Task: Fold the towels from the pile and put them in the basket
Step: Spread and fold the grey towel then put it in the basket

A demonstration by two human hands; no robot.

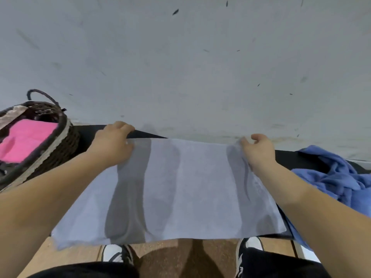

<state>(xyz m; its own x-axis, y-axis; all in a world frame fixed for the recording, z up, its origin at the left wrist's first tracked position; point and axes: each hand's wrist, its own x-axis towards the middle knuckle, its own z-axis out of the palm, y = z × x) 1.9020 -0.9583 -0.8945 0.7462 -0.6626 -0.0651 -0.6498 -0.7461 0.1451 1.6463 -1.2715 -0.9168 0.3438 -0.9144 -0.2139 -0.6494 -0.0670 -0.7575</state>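
Observation:
A pale lilac-grey towel (192,187) lies spread flat across the black table, its near edge hanging over the front. My left hand (114,143) grips its far left corner with curled fingers. My right hand (257,151) pinches the far right corner, where the cloth bunches slightly. At the left stands a dark wicker basket (60,141) with a folded pink towel (26,139) inside. A crumpled blue towel pile (337,177) lies at the right.
The black table (289,157) stands against a grey wall (180,67). Under the table's front edge I see a wooden floor (70,255) and my shoes (118,255). The basket's handle (40,95) rises at its far side.

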